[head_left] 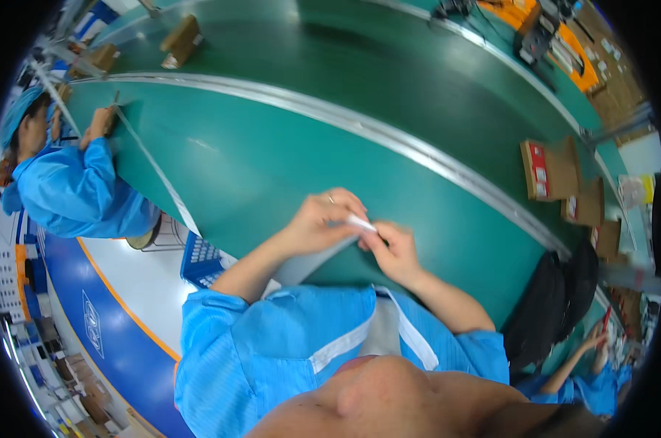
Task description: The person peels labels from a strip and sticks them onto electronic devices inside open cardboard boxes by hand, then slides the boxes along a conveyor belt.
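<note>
Fingers point(343, 217) of both hands pinch a thin white strip point(360, 223) over a grey sheet point(308, 261) at the near edge of the green table point(257, 160) — left hand point(319, 219), right hand point(395, 250). Strip looks light, limp, easily creased; best held at its ends. Most of it is hidden under the fingers — sheet's lower part cut off by blue sleeves.

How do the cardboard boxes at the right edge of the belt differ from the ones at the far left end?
The right-side boxes lie opened out flat, with a red panel showing; the far-left boxes look closed and plain brown. The right-side boxes cluster in a row down the table edge; the far-left boxes sit spaced apart. All are brown cardboard on the green belt.
</note>
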`<state>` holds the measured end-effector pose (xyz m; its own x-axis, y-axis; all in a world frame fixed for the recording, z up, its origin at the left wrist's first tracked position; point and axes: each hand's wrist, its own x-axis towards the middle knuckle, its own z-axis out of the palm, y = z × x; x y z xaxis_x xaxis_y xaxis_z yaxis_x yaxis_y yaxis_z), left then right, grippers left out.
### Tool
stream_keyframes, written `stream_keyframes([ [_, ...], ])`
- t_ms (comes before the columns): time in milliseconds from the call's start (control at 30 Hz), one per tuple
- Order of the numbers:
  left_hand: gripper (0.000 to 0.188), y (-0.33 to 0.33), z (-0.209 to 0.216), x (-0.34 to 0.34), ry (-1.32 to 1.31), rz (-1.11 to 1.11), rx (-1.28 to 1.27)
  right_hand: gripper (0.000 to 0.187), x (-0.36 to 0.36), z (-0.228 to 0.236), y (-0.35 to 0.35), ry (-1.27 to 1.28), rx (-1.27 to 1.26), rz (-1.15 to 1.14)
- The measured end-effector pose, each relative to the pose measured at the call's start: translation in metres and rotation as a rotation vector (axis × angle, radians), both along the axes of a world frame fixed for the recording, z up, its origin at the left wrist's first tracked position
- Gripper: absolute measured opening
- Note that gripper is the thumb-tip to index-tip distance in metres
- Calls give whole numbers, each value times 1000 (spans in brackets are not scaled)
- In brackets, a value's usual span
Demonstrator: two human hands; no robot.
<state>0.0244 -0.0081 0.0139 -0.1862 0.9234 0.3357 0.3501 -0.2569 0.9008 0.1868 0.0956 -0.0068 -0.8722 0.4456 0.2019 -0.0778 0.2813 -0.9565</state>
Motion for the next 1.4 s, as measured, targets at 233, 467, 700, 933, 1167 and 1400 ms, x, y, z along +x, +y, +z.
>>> stream_keyframes([
  [233, 11, -1, 7, 5, -46, 104, -83, 5, -5, 23, 7, 82, -150, -94],
  [467, 15, 6, 1, 12, -19, 31, 28, 8, 2, 10, 7, 144, -61, -121],
  [700, 15, -1, 1, 8, 7, 77, 1, 14, -5, 19, 6, 210, 221, -230],
  [933, 14, -1, 3, 3, -21, -24, 65, 19, -8, 21, 9, 311, 508, -224],
  [1167, 14, -7, 0, 6, 9, 84, 129, 18, -14, 24, 5, 347, 444, -232],
  [1400, 12, -5, -5, -1, 37, 126, 142, 19, -20, 24, 11, 418, 596, -219],
])
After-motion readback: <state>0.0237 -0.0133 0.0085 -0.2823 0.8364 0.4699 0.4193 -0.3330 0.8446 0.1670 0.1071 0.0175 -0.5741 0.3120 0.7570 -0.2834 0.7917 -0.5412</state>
